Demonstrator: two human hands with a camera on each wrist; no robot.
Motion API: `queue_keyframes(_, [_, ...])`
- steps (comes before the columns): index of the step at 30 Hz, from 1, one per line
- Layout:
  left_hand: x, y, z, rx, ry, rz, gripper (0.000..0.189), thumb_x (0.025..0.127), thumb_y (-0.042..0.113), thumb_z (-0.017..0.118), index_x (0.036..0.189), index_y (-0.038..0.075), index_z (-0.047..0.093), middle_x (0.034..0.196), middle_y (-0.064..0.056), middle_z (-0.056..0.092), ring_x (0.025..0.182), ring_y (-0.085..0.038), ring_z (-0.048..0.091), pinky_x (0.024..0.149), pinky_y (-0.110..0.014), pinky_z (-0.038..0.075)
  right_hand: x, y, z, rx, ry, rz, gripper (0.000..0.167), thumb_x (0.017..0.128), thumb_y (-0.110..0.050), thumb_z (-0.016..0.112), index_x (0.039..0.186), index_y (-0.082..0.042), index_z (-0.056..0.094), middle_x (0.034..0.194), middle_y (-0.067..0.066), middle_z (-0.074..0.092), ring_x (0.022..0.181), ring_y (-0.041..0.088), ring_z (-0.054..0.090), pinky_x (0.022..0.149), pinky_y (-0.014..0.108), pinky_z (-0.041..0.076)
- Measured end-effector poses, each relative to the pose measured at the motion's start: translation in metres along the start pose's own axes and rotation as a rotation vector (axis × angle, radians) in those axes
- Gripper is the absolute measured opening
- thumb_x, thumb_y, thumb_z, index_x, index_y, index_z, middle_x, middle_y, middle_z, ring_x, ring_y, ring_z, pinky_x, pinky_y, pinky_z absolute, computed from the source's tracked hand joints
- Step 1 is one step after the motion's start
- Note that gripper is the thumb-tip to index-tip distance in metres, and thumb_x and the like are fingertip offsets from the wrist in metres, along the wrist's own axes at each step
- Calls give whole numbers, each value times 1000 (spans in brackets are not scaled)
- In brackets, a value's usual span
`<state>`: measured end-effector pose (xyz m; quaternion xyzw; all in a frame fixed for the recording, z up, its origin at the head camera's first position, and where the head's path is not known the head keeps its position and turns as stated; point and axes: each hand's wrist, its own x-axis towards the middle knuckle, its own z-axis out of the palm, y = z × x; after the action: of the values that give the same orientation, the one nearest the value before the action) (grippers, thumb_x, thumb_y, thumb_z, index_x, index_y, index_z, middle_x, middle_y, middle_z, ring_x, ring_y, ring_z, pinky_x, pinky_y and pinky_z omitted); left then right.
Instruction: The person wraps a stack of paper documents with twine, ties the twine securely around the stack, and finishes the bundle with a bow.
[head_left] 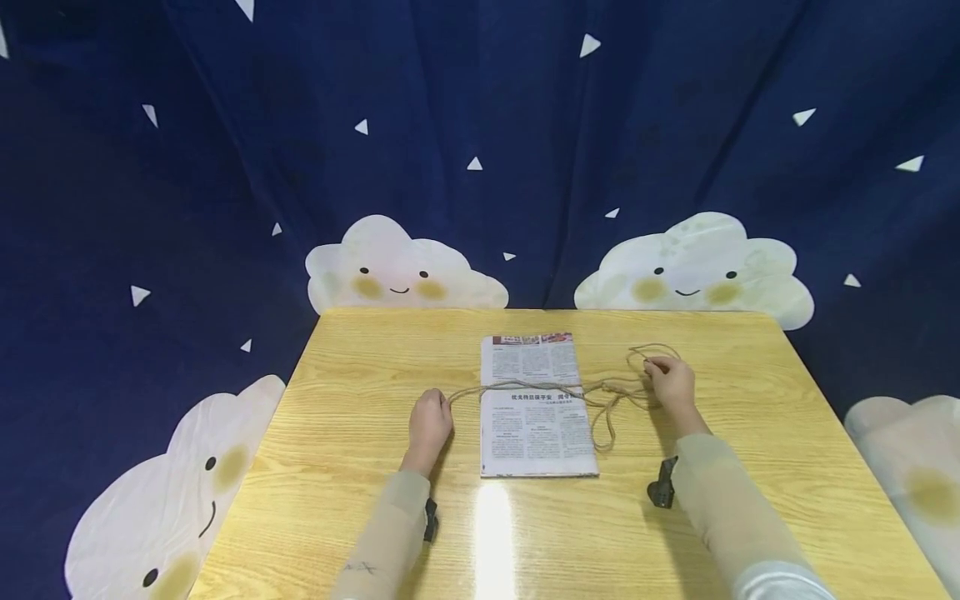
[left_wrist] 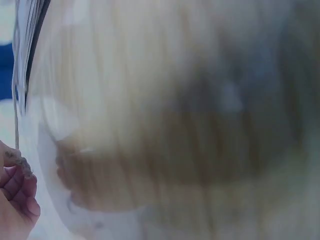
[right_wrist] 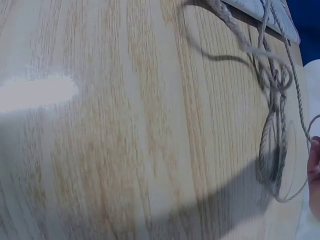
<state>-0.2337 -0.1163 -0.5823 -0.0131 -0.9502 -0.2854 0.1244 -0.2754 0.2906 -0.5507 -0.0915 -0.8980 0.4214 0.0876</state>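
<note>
A folded newspaper (head_left: 534,446) lies flat near the middle of the table. Thin tan rope (head_left: 525,384) runs across it from side to side, with its loops bunched to the right of the paper. To the left of the newspaper, my left hand (head_left: 431,423) grips one end of the rope; the left wrist view has the frayed tip (left_wrist: 25,167) poking out between thumb and fingers. On the other side, my right hand (head_left: 672,387) pinches a strand beside the loose coils (right_wrist: 272,140). Only the edge of that hand shows in the right wrist view.
The wooden table (head_left: 360,367) extends on every side of the newspaper, with a bright glare patch in front of it. A dark blue curtain (head_left: 525,100) with cloud faces hangs directly behind the table's far edge.
</note>
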Motion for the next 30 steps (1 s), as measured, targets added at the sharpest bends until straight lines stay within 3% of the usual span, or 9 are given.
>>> queue_keyframes(5, [5,-20,-14,19,9,-84,10,87,2,56,79,-3,57,74,-11,56,66,-23,57,57,-31,50,-2,5,-3,99,-8,91,30,93,-11,51,113,11,57,103,29,59,87,35,62,56,13,48])
queue_keyframes(11, [7,-38,-23,56,39,-146,11,88,4,55,79,-3,57,73,-13,57,65,-26,57,55,-34,50,-4,10,-6,272,-33,228,35,93,-9,50,121,12,50,111,31,55,71,14,64,65,24,55])
queue_keyframes(14, [7,-44,-25,72,62,-189,11,88,4,55,80,-4,58,74,-14,58,67,-28,58,56,-37,50,-5,11,-8,344,-29,279,36,93,-7,51,122,13,49,111,31,55,67,10,62,65,25,55])
queue_keyframes(17, [6,-48,-27,87,77,-242,12,88,4,55,82,-5,60,77,-16,59,72,-31,59,60,-40,51,-6,12,-9,379,-7,319,37,91,-6,52,122,14,48,100,24,61,64,8,61,61,23,55])
queue_keyframes(22, [4,-48,-26,101,101,-280,11,87,4,57,82,-5,60,80,-17,57,78,-33,56,64,-42,50,-6,14,-10,486,17,403,38,90,-3,54,121,16,46,73,1,63,60,6,61,59,21,54])
queue_keyframes(26, [4,-43,-21,111,130,-256,9,87,4,58,85,-5,61,84,-17,57,81,-33,55,68,-42,49,-8,13,-11,468,-10,408,37,90,-4,53,121,16,47,84,1,62,62,5,61,60,20,53])
queue_keyframes(30, [8,-29,-12,74,162,-172,13,86,3,58,95,-5,61,97,-19,56,90,-34,52,77,-45,45,-10,9,-8,277,-20,306,40,93,-17,52,122,11,49,103,12,57,70,6,58,59,16,50])
